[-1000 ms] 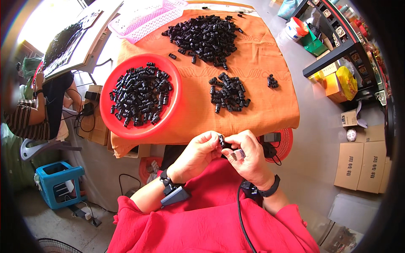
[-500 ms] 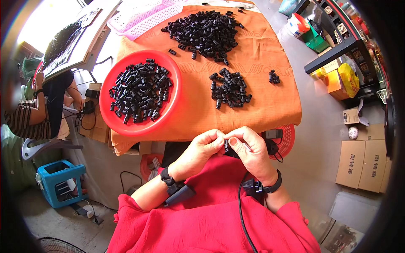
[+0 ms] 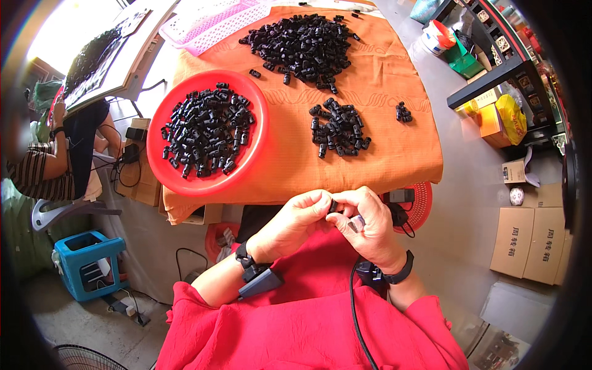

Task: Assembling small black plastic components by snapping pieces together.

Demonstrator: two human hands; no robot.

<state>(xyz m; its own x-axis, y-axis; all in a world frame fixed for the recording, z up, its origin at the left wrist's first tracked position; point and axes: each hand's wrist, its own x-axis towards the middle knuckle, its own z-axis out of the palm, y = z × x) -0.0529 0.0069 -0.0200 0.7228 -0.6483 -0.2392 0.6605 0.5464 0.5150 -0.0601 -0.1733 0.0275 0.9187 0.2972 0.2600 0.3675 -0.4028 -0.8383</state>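
Close to the table's near edge, my left hand (image 3: 297, 221) pinches a small black plastic part (image 3: 333, 206) between thumb and fingertips. My right hand (image 3: 371, 229) meets it from the other side, its curled fingers also closed on that part. A greyish, shiny patch shows by my right thumb; I cannot make out what it is. Beyond my hands, a small heap of like black parts (image 3: 338, 128) lies on the orange cloth (image 3: 283, 166). To the left stands a red round basin (image 3: 262, 132) holding many more of them.
A large pile of black parts (image 3: 302, 49) covers the far middle, beside a pink perforated basket (image 3: 213, 28). A tiny cluster of parts (image 3: 403, 112) sits at the right. Below the table edge is a red basket (image 3: 421, 206). Another person's arm (image 3: 58, 148) works at a table far left.
My right thumb has drawn back and down from the black part, exposing the shiny patch beside it. My left hand stays nearly in place. The view has shifted slightly.
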